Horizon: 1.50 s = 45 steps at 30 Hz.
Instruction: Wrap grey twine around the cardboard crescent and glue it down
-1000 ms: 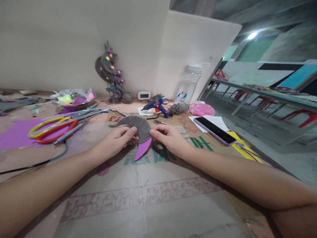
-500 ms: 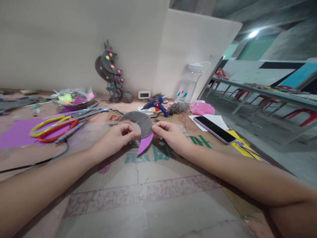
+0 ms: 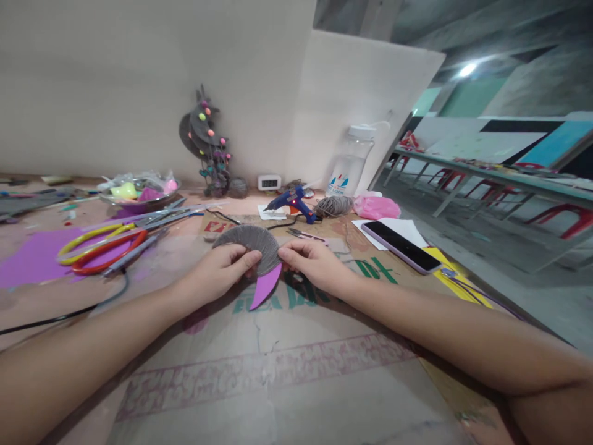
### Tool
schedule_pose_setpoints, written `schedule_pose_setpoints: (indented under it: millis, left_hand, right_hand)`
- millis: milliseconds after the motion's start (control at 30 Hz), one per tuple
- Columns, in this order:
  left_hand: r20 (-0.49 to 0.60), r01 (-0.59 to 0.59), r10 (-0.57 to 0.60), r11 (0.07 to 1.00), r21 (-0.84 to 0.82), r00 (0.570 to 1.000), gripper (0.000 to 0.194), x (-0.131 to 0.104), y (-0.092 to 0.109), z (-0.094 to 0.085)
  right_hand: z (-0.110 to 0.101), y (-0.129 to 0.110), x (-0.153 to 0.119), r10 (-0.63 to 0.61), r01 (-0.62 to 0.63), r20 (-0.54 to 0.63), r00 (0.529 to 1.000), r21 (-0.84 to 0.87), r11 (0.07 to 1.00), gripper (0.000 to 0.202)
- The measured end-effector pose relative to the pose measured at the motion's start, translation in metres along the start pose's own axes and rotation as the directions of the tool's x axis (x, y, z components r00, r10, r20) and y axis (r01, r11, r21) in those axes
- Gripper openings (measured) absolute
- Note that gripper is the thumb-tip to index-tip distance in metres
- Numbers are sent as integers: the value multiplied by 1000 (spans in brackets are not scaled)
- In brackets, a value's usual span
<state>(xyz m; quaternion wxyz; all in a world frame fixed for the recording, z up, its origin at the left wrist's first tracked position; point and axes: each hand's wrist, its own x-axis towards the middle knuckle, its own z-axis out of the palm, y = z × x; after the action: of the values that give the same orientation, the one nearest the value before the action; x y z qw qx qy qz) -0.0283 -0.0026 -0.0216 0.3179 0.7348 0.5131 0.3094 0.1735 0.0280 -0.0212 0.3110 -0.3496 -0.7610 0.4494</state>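
Note:
A crescent [image 3: 250, 242] is held above the cardboard [image 3: 278, 377]. Grey yarn covers most of it, and its lower tip is bare purple. My left hand [image 3: 227, 266] pinches the inner side of the crescent, with the thumb on the yarn. At the outer edge, near where yarn meets purple, my right hand [image 3: 308, 259] has thumb and fingertips pressed together; what lies between them is too small to make out. Behind the hands a blue glue gun [image 3: 293, 203] rests beside a ball of grey yarn [image 3: 334, 206].
Scissors [image 3: 109, 247] with yellow and red handles and a bowl [image 3: 139, 194] stand left. A phone [image 3: 401, 246], pink bag [image 3: 377, 207] and bottle [image 3: 349, 164] are right. Small snips [image 3: 306, 235] lie behind my hands. A decorated moon ornament [image 3: 206, 139] leans on the wall.
The crescent and both hands have shifted slightly left and down in view. The crescent is turned a little, and my left thumb now lies over its yarn.

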Motion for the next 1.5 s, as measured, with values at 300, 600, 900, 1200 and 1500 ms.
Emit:
schedule_pose_setpoints:
  millis: [300,600,900,1200,1500]
  left_hand:
    - [28,0,2,998,-65,1000,26,0,3,1]
    - [25,-12,14,996,-87,1000,39,0,3,1]
    - [-14,31,-34,987,-157,999,35,-2,3,1]
    - [-28,60,-62,996,-68,998,36,-2,4,1]
    - [30,45,-47,997,58,998,42,-3,3,1]
  right_hand:
    - [1,1,1,-9,11,21,1000,-89,996,30]
    - [1,4,2,-34,34,6,999,-82,996,30]
    - [1,-1,0,-82,91,52,995,-207,974,31]
    - [3,0,0,-83,91,45,996,-202,975,21]
    - [3,-6,-3,-96,103,42,995,-259,960,26]
